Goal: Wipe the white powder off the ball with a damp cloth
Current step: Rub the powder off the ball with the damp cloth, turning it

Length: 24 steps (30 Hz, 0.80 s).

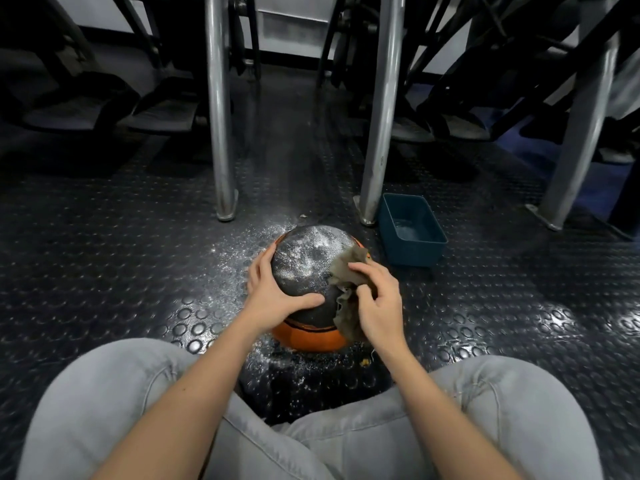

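Observation:
A black and orange ball (308, 265) sits on the studded floor between my knees, its upper face speckled with white powder. My left hand (273, 292) lies on the ball's left side, fingers spread over it and thumb across the near face. My right hand (377, 299) pinches a crumpled brownish cloth (346, 271) and holds it against the ball's right side. The cloth hangs down over the orange lower part.
A blue plastic tub (410, 230) with a little water stands just right of the ball. Two metal poles (220, 133) (379, 133) rise from the floor behind it. White powder (239, 244) is scattered on the black studded floor. Seats and folded footrests line the back.

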Tool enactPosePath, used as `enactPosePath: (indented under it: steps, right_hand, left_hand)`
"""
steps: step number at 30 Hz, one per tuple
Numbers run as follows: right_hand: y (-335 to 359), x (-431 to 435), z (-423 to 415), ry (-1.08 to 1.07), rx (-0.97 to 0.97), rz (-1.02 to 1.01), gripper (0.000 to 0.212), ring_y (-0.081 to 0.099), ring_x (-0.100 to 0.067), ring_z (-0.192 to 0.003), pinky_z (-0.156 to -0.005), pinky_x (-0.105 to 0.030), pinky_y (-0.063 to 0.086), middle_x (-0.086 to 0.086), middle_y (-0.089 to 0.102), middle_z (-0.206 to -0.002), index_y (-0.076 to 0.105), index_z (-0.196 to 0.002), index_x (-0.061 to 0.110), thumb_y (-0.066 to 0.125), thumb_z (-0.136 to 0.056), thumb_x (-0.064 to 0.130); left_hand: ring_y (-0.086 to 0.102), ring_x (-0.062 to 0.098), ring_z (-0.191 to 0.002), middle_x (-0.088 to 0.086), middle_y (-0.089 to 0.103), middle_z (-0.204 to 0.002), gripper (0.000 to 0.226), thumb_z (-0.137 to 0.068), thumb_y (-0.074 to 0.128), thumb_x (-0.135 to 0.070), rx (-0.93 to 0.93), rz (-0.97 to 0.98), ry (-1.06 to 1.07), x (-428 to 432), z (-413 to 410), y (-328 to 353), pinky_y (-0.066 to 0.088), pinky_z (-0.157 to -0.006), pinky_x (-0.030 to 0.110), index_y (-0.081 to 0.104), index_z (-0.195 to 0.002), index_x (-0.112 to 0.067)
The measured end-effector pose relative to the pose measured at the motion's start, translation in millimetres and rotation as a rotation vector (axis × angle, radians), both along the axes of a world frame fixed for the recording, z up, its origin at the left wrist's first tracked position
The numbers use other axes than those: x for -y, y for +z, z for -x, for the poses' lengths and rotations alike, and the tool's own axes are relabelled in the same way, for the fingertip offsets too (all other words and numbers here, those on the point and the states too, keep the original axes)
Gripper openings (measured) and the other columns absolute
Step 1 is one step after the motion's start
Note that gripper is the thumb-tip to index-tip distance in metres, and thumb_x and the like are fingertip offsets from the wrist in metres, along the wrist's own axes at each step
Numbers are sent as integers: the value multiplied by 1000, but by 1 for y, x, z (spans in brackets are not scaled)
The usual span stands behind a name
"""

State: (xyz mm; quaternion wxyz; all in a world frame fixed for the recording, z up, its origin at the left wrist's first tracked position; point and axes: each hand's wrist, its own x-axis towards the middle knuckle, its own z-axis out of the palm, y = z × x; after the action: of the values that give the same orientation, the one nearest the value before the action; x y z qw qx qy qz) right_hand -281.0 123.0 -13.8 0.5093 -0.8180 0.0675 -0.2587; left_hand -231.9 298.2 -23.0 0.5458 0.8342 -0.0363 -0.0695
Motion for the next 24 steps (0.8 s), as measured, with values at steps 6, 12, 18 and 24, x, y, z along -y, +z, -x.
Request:
enactPosePath:
  steps: [6, 12, 18, 24]
  right_hand:
    - [6, 35, -38, -148, -322, -289, 34, 57, -13, -100, -89, -26, 44, -4, 62, -121, 61, -119, 21, 39, -97, 8]
    - [6, -2, -14, -33, -32, -125, 40, 49, -10, -118, -103, -26, 37, 3, 60, -123, 67, -106, 26, 43, -90, -1]
    - [19, 32, -39, -145, -209, -623, 36, 61, -17, -102, -89, -28, 49, -8, 65, -116, 65, -100, 25, 40, -92, 0]
    - [21, 8, -15, 21, -130, -387, 41, 57, 1, -103, -82, -10, 45, 13, 65, -107, 70, -96, 25, 42, -90, -5]
  left_hand:
    - [6, 20, -142, -13, 2, -148, 131, -47, 86, -55, 9, -61, -47, 5, -4, 0, 13, -117, 51, 3, -146, -40]
    - [5, 21, -142, -14, 1, -149, 134, -43, 85, -62, -6, -92, -56, 9, -6, 3, 13, -117, 52, 2, -146, -40]
    - [3, 20, -143, -15, -3, -149, 130, -49, 84, -58, -26, -124, -95, 15, -6, 13, 11, -117, 53, -1, -147, -40]
    - [7, 20, -141, -13, 3, -146, 134, -37, 76, -64, -27, -64, -83, 3, -1, 6, 16, -117, 50, 2, -146, -39]
